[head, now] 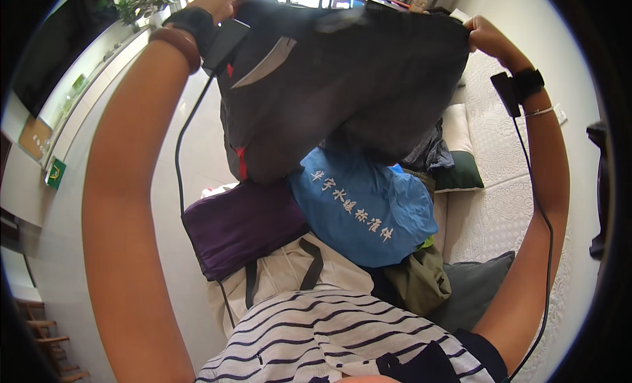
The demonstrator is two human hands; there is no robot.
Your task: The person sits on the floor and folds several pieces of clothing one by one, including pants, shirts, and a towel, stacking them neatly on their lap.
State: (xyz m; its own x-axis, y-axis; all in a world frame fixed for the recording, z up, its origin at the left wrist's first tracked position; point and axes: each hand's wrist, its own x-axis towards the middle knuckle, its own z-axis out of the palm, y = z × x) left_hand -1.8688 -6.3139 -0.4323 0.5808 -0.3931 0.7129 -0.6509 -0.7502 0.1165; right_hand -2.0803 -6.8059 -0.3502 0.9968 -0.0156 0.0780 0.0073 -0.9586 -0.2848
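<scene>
A black garment (345, 82) with a grey stripe and red trim hangs stretched out between my two raised hands. My left hand (222, 3), partly cut off by the top edge of the view, grips its left upper corner. At the opposite corner, my right hand (491, 40) pinches the cloth. Below the garment lies a blue piece of clothing (365, 210) bearing white writing. A folded purple cloth (247, 225) rests to its left, on a beige fabric item (281, 264) with dark straps, close against my striped top (321, 328). The hanging cloth hides what is behind it.
An olive garment (419, 279) and a dark grey cushion (474, 284) lie at the right on a sofa with a white quilted cover (493, 225). Farther back is a white-and-green cushion (456, 156). Cables run down from both wrist devices. Wooden stools (49, 338) stand lower left.
</scene>
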